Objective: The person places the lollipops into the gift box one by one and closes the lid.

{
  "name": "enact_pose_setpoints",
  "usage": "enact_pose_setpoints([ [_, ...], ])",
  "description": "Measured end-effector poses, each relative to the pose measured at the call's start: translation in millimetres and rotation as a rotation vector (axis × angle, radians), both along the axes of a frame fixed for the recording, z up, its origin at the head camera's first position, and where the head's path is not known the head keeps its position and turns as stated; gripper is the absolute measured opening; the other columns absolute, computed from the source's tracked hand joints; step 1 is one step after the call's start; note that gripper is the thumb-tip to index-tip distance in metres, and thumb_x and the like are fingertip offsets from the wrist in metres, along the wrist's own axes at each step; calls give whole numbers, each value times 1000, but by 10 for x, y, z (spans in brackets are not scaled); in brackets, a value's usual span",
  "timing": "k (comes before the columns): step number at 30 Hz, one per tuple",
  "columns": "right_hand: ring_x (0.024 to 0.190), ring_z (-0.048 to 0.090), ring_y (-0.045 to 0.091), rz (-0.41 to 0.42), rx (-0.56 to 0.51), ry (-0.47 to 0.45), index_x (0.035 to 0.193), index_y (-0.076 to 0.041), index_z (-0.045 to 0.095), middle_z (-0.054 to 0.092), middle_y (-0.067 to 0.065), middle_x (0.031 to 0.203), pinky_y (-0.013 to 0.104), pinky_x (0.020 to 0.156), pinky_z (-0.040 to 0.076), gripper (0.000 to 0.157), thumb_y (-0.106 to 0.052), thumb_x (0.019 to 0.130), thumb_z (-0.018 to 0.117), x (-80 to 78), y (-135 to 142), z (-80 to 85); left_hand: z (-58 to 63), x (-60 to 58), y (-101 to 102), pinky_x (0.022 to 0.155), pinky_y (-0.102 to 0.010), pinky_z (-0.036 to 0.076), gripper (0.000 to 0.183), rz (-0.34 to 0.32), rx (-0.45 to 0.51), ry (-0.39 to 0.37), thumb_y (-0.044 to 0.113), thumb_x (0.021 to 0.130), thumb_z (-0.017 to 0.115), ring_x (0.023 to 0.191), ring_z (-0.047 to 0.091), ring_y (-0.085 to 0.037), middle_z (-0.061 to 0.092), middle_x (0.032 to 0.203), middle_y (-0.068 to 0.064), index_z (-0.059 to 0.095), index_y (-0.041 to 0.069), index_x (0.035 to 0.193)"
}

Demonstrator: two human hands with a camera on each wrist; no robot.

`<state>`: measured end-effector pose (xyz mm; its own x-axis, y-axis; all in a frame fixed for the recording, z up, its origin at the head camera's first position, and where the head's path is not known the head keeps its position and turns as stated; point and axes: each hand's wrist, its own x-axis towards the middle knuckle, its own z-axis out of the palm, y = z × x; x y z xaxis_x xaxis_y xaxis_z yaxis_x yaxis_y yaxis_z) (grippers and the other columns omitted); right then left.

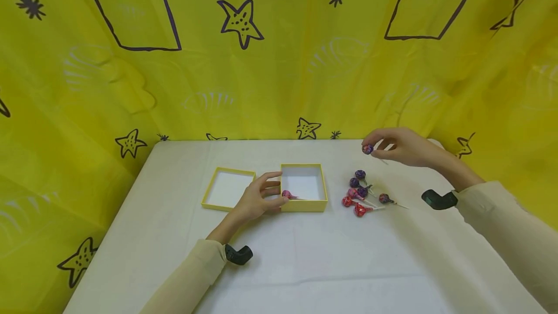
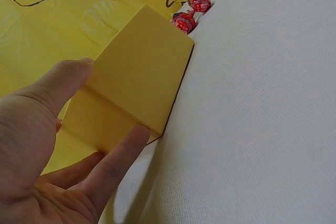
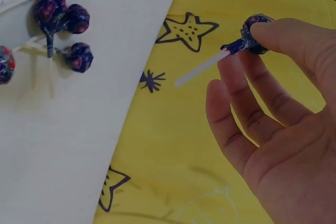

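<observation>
My right hand [image 1: 398,147], raised over the far right of the table, pinches a purple-wrapped lollipop [image 3: 254,32] by its candy head; its white stick points away from the palm. My left hand [image 1: 255,198] rests against the left side of an open yellow box [image 1: 305,206], thumb near the front corner, fingers fairly straight along the wall. Inside the white-lined box lies a pink lollipop [image 1: 286,194]. Just right of the box is a loose group of lollipops, among them a red one [image 1: 360,210], a purple one [image 1: 360,174] and a dark one [image 1: 384,198] slightly apart.
A shallow yellow-rimmed box lid [image 1: 213,206] lies left of the box, inner side up, partly behind the left hand. White cloth [image 1: 296,260] covers the table. Behind it and at both sides hangs a yellow curtain [image 1: 270,76] with starfish drawings.
</observation>
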<state>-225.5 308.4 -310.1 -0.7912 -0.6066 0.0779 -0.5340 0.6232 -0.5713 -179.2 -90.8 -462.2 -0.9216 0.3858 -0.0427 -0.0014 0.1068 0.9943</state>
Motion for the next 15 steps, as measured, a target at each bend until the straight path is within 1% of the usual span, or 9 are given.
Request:
enact_pose_setpoints([
  [5,95,69,24,-4,6,-25,123,-8,70,71,6,117,24,81,60,26,-2,97,70,-75,-147,25,1,-1,-2,81,-39,64,76,6,-28,12,11,86,85,130,57,-37,54,146,-21,48,15,152],
  [9,93,70,27,0,-3,-29,124,-6,70,71,8,118,23,80,60,27,-4,97,71,-139,-274,31,-4,-1,5,80,-41,64,75,2,-9,-3,9,86,85,130,56,-37,53,146,-22,49,15,152],
  [12,93,70,25,13,-17,-21,123,-6,71,71,9,119,24,80,60,27,-6,96,73,-186,-367,33,-8,0,8,79,-42,64,75,1,9,-16,7,86,84,129,56,-38,53,146,-23,49,15,152],
  [15,92,70,22,21,-25,-26,122,-7,71,71,9,120,24,80,60,27,-7,96,73,-228,-449,21,-1,2,10,79,-42,64,76,4,2,-14,8,86,85,129,56,-37,53,146,-21,49,16,152],
])
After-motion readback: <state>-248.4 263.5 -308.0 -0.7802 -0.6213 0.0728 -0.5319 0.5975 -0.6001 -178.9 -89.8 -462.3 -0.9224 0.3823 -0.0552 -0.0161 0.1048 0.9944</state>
